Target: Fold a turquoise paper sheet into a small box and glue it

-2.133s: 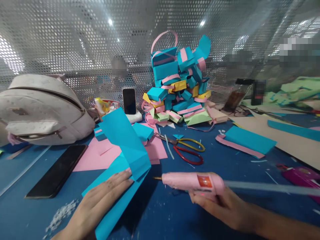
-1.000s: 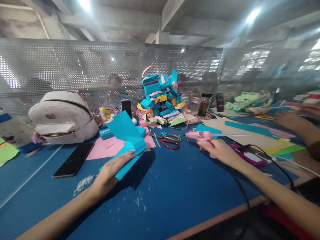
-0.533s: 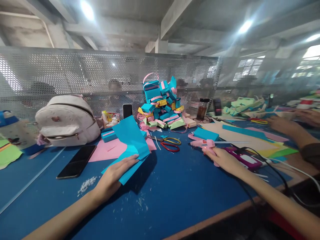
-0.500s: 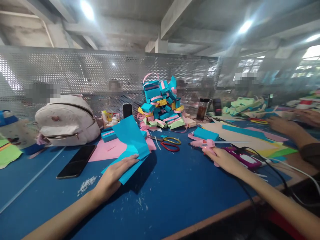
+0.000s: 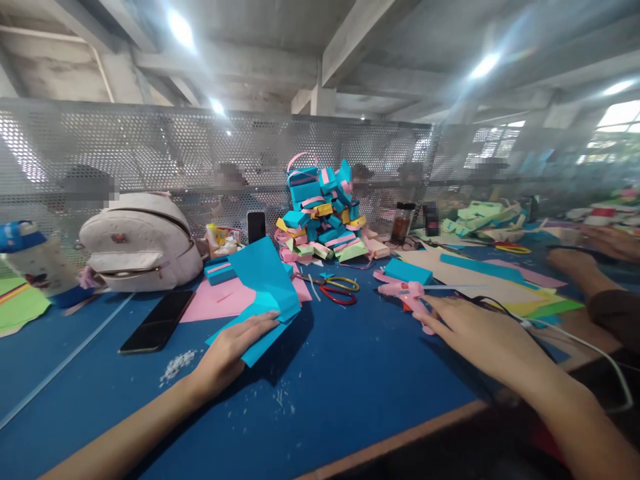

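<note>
My left hand (image 5: 240,343) grips a folded sheet of blue paper (image 5: 265,273) by its lower part, fingers lying over the fold and thumb hidden. One flap of the sheet stands up, and the paper is tilted above the blue table (image 5: 340,393). On the right, a pink glue gun (image 5: 406,291) rests on the table with a glue stick (image 5: 457,287) out of its back. My right hand (image 5: 475,333) is at its handle, fingers stretched out, fingertips close to or touching it, not wrapped round. Between the hands lie red-and-yellow scissors (image 5: 340,290).
A heap of small paper boxes (image 5: 325,220) stands at the back. A backpack (image 5: 140,247), a phone (image 5: 157,322) and a bottle (image 5: 43,267) are at left. At right lie paper sheets (image 5: 465,273), a cable (image 5: 595,340) and a co-worker's hand (image 5: 575,267).
My right hand has come nearer to me and its fingers have loosened from the glue gun's handle. My left hand keeps the blue paper in nearly the same place. The view has shifted slightly.
</note>
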The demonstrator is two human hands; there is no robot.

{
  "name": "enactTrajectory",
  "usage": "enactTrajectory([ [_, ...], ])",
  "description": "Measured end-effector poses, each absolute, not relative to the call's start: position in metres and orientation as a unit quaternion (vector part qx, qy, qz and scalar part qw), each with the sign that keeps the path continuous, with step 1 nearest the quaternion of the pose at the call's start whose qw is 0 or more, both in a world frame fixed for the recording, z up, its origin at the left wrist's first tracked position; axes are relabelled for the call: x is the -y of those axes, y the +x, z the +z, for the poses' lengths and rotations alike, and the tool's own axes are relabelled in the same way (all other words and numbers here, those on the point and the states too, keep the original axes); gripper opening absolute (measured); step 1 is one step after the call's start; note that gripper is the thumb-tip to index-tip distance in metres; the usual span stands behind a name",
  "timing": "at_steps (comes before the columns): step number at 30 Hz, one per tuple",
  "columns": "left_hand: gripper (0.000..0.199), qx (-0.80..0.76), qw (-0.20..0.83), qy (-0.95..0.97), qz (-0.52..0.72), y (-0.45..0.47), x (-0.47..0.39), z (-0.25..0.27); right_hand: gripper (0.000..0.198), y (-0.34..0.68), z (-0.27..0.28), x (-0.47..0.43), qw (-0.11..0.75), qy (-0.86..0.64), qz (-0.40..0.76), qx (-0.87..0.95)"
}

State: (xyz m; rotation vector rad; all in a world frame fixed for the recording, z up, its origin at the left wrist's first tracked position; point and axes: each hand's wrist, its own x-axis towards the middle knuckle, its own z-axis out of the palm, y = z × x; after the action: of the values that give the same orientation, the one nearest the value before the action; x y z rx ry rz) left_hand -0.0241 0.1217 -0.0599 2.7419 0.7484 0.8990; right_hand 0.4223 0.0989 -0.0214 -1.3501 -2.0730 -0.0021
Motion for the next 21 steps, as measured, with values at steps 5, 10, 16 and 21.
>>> enactTrajectory([
  [5,0.057,-0.192,0.104,0.942,0.256,-0.022,-0.123,-0.049,0.038,0.325,0.033,-0.082,0.192,-0.319,0.003,0.928],
  [10,0.044,-0.179,0.138,0.949,0.22,-0.018,-0.122,-0.028,0.032,0.267,0.036,-0.124,0.155,-0.193,-0.117,0.962],
  [16,0.049,-0.23,0.203,0.931,0.198,-0.02,-0.126,0.0,0.009,0.252,0.034,-0.156,0.091,-0.113,-0.013,0.989],
  [21,0.06,-0.268,0.256,0.908,0.196,-0.02,-0.135,0.017,0.014,0.244,0.017,-0.163,0.117,-0.133,0.092,0.98],
])
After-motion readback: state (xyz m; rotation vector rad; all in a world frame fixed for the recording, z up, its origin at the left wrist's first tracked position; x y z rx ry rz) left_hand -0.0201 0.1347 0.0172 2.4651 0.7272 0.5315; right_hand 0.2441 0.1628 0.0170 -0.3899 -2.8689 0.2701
